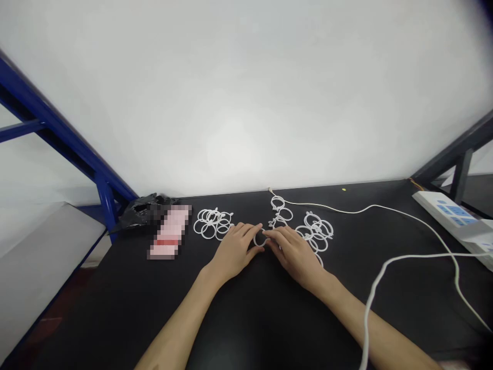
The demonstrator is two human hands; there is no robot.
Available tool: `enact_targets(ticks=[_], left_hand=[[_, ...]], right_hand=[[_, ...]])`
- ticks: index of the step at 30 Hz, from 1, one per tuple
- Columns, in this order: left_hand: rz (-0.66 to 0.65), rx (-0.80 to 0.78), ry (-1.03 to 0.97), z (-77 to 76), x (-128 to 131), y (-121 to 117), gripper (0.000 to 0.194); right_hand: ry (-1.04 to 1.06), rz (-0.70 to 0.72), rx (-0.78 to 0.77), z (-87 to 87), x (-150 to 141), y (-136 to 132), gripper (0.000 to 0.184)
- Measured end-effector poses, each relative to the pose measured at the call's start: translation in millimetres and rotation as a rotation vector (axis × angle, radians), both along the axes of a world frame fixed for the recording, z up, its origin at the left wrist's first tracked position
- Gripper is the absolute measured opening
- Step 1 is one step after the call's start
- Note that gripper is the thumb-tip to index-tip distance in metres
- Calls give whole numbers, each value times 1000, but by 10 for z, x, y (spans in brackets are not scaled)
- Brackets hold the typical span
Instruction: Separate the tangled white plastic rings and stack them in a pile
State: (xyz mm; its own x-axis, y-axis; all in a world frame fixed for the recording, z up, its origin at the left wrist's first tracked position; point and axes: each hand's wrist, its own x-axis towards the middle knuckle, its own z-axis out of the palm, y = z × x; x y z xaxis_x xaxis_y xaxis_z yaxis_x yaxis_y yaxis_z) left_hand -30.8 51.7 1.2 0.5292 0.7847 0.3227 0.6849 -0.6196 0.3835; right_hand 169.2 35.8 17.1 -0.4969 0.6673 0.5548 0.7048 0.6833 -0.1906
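Both my hands meet over one white plastic ring (261, 239) lying on the black table (239, 318). My left hand (235, 247) pinches the ring's left side with thumb and fingers. My right hand (296, 253) grips its right side, fingers curled. A short chain of linked white rings (279, 210) runs from just beyond my fingertips toward the wall. A loose pile of white rings (213, 223) lies left of my left hand. Another pile of rings (318, 230) sits right of my right hand, partly under it.
A blurred pink card (170, 232) and crumpled black plastic (141, 211) lie at the back left. A white power strip (458, 218) sits at the right edge, its white cables (389, 262) crossing the table's right side. Blue frame bars (61, 136) rise on the left.
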Motion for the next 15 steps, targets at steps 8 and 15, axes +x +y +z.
enact_targets(ticks=[8,15], left_hand=[[-18,5,-25,59,26,-30,43],[-28,28,-38,75,21,-33,38]], right_hand=[[136,34,-141,-29,13,-18,16],[169,22,-172,-16,24,-16,14]])
